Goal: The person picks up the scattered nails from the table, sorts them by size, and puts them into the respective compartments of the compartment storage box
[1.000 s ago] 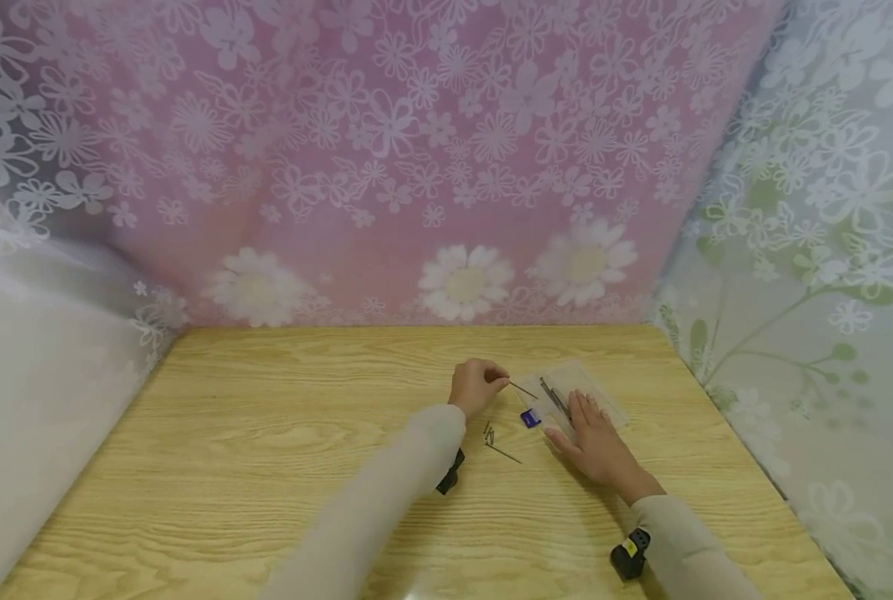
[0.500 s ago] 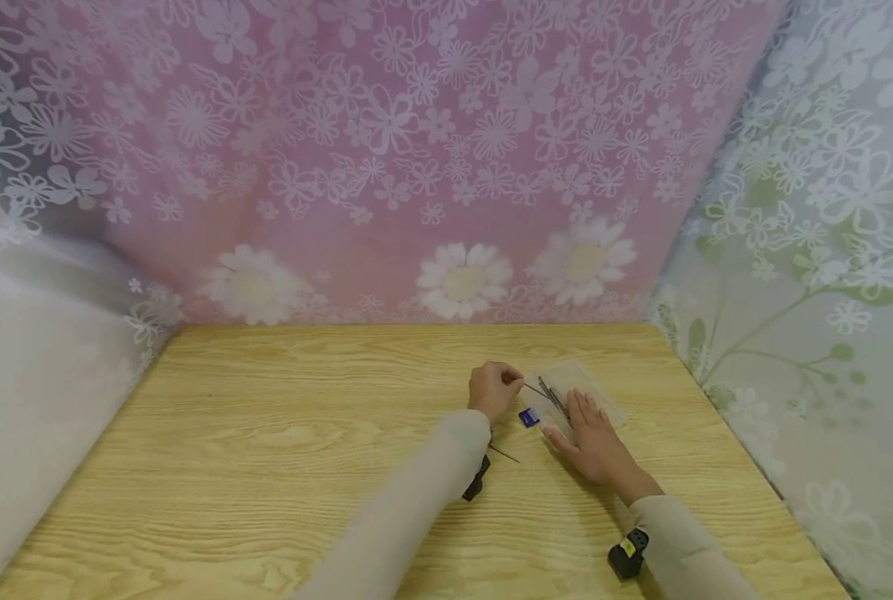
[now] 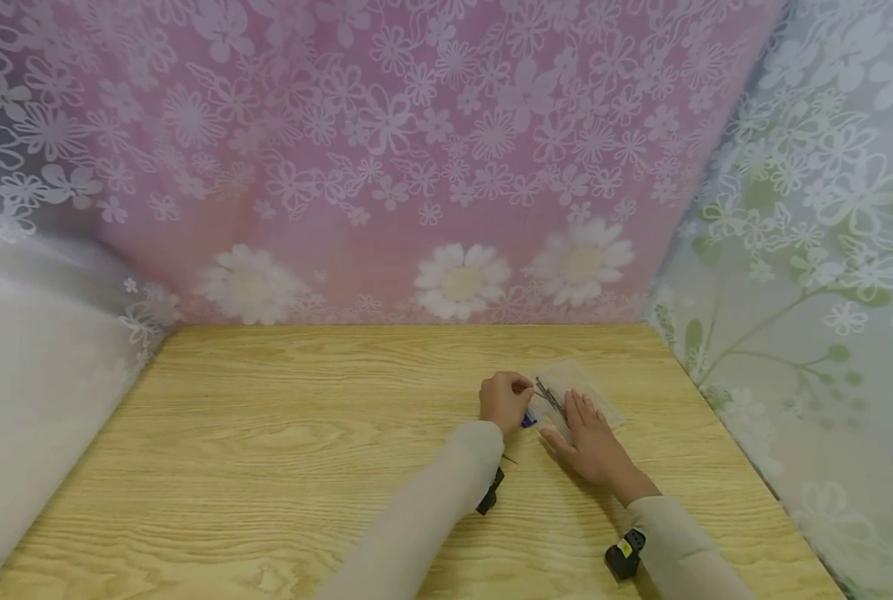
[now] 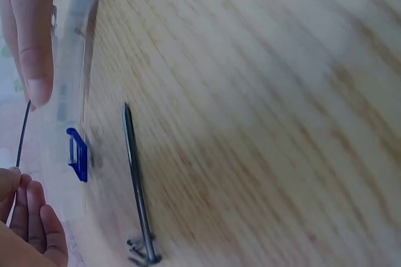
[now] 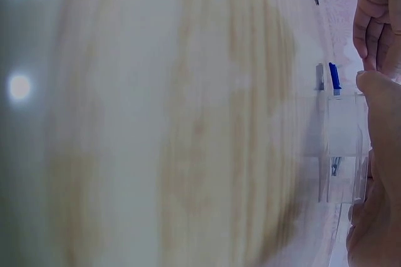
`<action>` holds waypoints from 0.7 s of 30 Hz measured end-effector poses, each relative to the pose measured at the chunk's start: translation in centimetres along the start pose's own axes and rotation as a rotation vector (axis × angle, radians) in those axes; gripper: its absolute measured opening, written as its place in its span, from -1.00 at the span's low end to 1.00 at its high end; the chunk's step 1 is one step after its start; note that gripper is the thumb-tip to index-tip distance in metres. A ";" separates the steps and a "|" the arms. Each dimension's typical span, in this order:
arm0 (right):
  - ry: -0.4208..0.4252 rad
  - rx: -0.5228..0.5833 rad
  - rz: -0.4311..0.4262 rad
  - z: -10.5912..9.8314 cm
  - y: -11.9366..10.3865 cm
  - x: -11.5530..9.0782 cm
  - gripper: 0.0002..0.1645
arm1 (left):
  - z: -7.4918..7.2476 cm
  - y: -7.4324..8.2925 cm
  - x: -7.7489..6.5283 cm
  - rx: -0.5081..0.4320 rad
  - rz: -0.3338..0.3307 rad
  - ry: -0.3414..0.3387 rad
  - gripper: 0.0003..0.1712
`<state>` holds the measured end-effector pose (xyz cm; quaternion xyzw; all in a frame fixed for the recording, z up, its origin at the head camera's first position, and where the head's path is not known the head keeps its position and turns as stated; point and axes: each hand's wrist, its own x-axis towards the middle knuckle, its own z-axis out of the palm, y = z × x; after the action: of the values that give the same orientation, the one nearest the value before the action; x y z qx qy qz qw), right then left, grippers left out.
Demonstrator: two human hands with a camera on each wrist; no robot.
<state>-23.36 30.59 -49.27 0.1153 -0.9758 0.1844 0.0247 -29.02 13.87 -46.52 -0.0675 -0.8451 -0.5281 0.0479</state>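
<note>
My left hand pinches a thin dark nail between thumb and fingertips, over the left side of a clear plastic box. Several long nails lie in the box. My right hand rests on the box with its fingers stretched out. A blue latch sits at the box's near left edge, partly behind my left hand in the head view. On the table, a long nail lies beside several small nails, which my left arm mostly hides in the head view.
Under everything is a wood-grain table. A pink flowered curtain stands behind its far edge, with pale flowered sheets along the sides. A black wrist camera is on the right sleeve.
My left hand has moved right, carrying the nail over the box, and now partly covers the blue latch. The left arm now hides the loose small nails. My right hand stays in place.
</note>
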 end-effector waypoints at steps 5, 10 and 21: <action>0.002 0.008 -0.004 0.0 -0.1 -0.1 0.04 | 0.5 0.1 -0.1 0.026 0.004 0.013 -0.94; -0.008 -0.013 0.002 -0.1 -0.2 -0.1 0.05 | 0.8 0.1 -0.2 0.058 0.045 0.020 -0.96; -0.014 -0.008 -0.002 -0.2 0.0 0.0 0.05 | 1.0 0.4 0.3 0.073 0.052 -0.030 -0.94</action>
<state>-23.32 30.66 -49.12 0.1177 -0.9765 0.1795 0.0184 -29.30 14.94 -46.54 -0.0957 -0.8623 -0.4946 0.0514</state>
